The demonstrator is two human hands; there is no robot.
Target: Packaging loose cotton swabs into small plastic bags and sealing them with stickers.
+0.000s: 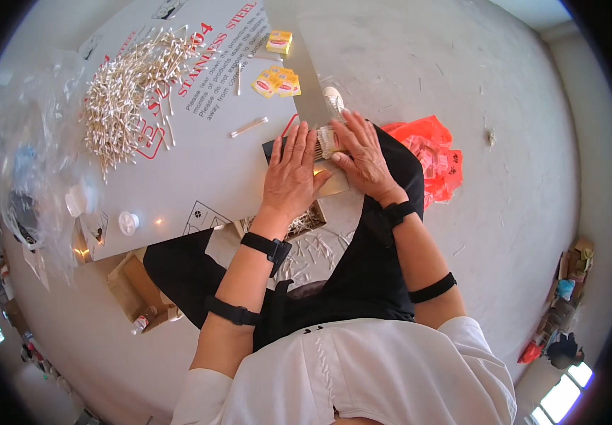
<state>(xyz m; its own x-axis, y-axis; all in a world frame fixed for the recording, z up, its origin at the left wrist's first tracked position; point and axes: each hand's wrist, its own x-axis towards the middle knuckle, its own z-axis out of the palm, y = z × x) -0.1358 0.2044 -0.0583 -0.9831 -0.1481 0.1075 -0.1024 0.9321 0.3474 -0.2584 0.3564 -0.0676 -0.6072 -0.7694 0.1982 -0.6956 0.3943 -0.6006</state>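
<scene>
Between my hands, at the right edge of the grey table (207, 166), a small bundle of cotton swabs (326, 144) lies with its sticks close together. My left hand (293, 170) rests flat over a dark box or holder (268, 151), fingers stretched toward the far side, partly hiding it. On the bundle's right side my right hand (363, 157) has its fingers extended and apart. Part of the bundle is hidden by the hands. One loose swab (249, 127) lies left of them, and a large heap of swabs (125, 106) is spread at the far left.
Yellow cards (278, 81) and a small yellow box (279, 41) lie at the far edge. A clear plastic bag (26, 163) hangs over the left side, near a white round piece (128, 223). Below are cardboard boxes (132, 290) and fallen swabs; a red bag (433, 159) lies right.
</scene>
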